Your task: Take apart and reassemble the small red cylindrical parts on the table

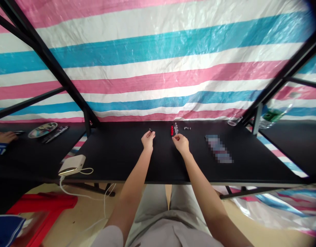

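Both my arms reach forward over a black table (pixel 122 161). My left hand (pixel 148 139) hovers with its fingers curled, just short of a tiny dark part (pixel 150 130); I cannot make out anything in it. My right hand (pixel 181 143) is pinched at the fingertips near a small red object (pixel 171 130) and a small clear bottle (pixel 175 129). What the pinch holds, if anything, is too small to name. A few small dark pieces (pixel 187 128) lie just right of the bottle.
A blurred flat card (pixel 219 148) lies on the right of the table, a clear cup (pixel 234 120) at the back right. A white charger with cable (pixel 72 165) sits at the left edge. On the neighbouring table are a metal dish (pixel 42 130), pens (pixel 55 133) and another person's hand (pixel 3 138).
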The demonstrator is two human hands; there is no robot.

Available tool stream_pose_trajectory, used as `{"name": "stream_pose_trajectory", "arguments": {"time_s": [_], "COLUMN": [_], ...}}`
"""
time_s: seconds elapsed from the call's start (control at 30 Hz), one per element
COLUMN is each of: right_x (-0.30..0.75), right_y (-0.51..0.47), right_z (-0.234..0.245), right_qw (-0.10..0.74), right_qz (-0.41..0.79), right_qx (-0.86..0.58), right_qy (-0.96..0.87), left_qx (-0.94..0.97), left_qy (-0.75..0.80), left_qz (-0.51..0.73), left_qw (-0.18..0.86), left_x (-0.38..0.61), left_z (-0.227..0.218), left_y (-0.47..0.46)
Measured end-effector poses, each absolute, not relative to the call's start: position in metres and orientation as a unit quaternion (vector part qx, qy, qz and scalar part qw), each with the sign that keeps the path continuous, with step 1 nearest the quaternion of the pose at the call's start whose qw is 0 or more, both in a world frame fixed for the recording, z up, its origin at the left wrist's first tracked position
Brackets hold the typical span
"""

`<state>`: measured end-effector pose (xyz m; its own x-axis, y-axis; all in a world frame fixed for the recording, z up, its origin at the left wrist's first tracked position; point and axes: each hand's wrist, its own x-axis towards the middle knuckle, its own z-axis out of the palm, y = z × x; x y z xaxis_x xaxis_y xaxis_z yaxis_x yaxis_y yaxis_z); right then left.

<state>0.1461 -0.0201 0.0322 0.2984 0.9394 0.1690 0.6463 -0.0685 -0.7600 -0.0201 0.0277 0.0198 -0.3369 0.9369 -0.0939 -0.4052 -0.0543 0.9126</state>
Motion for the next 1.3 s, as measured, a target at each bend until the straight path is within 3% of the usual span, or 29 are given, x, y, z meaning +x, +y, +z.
{"name": "stream_pose_trajectory", "arguments": {"time_s": [0.17, 0.37, 0.9, 1.13, 1.3], "right_x": [0.131, 0.118, 0.116, 0.12, 0.12], "right_y": [-0.017, -0.025, -0.033, -0.03, -0.027], "right_z": [0.032, 0.035, 0.037, 0.032, 0.032], "right_qw": [0.458, 0.466, 0.547, 0.542, 0.48], "right_qz": [0.256, 0.346, 0.238, 0.206, 0.194], "right_qx": [-0.627, -0.546, -0.537, -0.532, -0.558], "right_qy": [-0.576, -0.604, -0.596, -0.617, -0.648], "left_qx": [0.304, 0.35, 0.353, 0.346, 0.402], "left_qy": [0.452, 0.418, 0.451, 0.477, 0.495], "left_qz": [0.646, 0.609, 0.609, 0.609, 0.601], "left_qw": [0.534, 0.576, 0.548, 0.531, 0.482], "left_x": [-0.006, 0.009, 0.017, 0.015, 0.011], "left_z": [0.032, 0.033, 0.051, 0.052, 0.055], "left_y": [0.011, -0.009, -0.013, -0.014, -0.015]}}
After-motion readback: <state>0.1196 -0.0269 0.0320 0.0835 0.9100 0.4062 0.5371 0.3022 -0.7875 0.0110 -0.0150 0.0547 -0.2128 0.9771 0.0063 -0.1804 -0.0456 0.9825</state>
